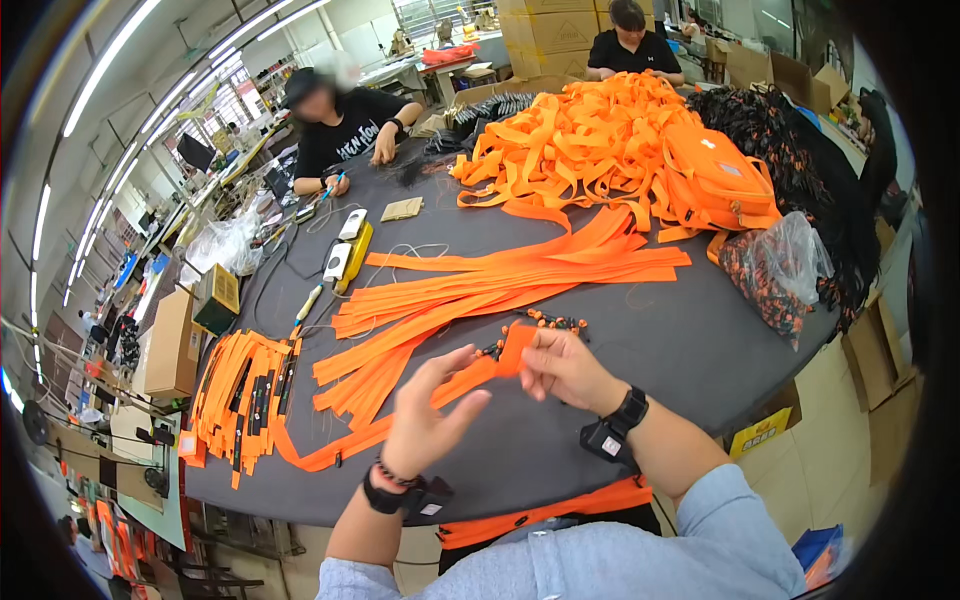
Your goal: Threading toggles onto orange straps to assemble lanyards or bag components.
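My right hand (565, 368) pinches the end of an orange webbing strap (345, 443), whose tip stands up above the fingers. From there the strap runs left across the dark table, behind my left hand, toward a bundle of strips. My left hand (428, 415) is open over the strap, thumb and fingers apart, with nothing in it. Small black and orange pieces (555, 322) lie in a loose heap just beyond my right hand. Beyond both hands, long flat orange straps (500, 282) are spread over the table.
A bundle of orange and black strips (240, 395) lies at the left. Nearby are a pen-like tool (308, 305) and a power strip (350, 258). Far right hold a webbing heap (590, 135), an orange bag (715, 170) and a plastic bag of small parts (775, 265). Two people sit across the table.
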`<move>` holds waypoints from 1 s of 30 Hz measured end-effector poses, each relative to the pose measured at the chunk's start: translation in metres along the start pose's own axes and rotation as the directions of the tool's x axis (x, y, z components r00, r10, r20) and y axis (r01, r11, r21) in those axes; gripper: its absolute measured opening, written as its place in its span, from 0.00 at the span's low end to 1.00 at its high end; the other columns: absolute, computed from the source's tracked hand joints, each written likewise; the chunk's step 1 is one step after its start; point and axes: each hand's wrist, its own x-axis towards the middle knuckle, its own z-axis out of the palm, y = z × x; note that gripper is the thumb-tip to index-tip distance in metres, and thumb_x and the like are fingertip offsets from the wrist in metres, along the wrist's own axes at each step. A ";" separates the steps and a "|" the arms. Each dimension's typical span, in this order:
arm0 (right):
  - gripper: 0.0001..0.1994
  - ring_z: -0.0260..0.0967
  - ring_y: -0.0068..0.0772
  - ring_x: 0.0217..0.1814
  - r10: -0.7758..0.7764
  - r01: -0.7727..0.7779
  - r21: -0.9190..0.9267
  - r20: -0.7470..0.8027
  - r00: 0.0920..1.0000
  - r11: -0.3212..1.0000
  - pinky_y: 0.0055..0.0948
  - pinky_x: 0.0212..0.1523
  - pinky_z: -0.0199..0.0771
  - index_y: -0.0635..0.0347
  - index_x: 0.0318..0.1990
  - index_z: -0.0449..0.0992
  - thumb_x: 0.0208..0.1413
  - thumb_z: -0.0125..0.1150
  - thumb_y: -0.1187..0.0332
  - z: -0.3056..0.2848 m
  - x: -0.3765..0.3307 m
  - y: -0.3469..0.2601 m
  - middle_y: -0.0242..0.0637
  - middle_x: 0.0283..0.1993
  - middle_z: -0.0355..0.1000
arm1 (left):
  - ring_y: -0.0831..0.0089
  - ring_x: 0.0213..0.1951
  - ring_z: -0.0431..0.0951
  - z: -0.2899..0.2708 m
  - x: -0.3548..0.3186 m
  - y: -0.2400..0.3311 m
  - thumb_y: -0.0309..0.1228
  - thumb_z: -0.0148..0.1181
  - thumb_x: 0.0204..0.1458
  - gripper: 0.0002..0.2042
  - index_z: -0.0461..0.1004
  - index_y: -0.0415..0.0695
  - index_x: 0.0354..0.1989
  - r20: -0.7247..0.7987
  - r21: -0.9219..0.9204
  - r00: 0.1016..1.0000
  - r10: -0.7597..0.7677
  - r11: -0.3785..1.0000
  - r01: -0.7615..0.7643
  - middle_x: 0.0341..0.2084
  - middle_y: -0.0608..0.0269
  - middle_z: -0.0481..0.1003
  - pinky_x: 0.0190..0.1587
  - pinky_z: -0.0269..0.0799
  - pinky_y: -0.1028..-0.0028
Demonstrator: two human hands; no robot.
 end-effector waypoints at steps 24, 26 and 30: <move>0.06 0.63 0.17 0.25 -0.250 0.178 -0.740 0.013 0.968 0.649 0.20 0.24 0.62 0.62 0.31 0.72 0.55 0.62 0.71 -0.006 0.002 0.030 0.28 0.25 0.67 | 0.91 0.21 0.55 0.071 -0.021 -0.063 0.32 0.50 0.62 0.14 0.69 0.41 0.24 0.024 -0.485 0.898 -0.439 0.780 0.395 0.17 0.80 0.60 0.21 0.49 0.84; 0.06 0.63 0.22 0.23 -0.413 0.352 -0.836 0.169 0.895 0.420 0.25 0.24 0.62 0.62 0.30 0.71 0.54 0.62 0.72 -0.002 0.003 0.030 0.31 0.24 0.65 | 0.91 0.22 0.55 0.078 -0.027 -0.074 0.33 0.49 0.63 0.14 0.69 0.42 0.23 0.047 -0.596 0.865 -0.500 0.681 0.425 0.17 0.80 0.60 0.22 0.49 0.84; 0.07 0.63 0.31 0.22 -0.500 0.479 -0.803 0.270 0.823 0.354 0.30 0.24 0.63 0.62 0.29 0.70 0.55 0.61 0.72 0.003 0.003 0.031 0.36 0.24 0.65 | 0.87 0.24 0.64 0.072 -0.024 -0.081 0.35 0.44 0.65 0.13 0.69 0.44 0.28 0.235 -0.769 0.749 -0.619 0.353 0.533 0.24 0.72 0.69 0.27 0.62 0.81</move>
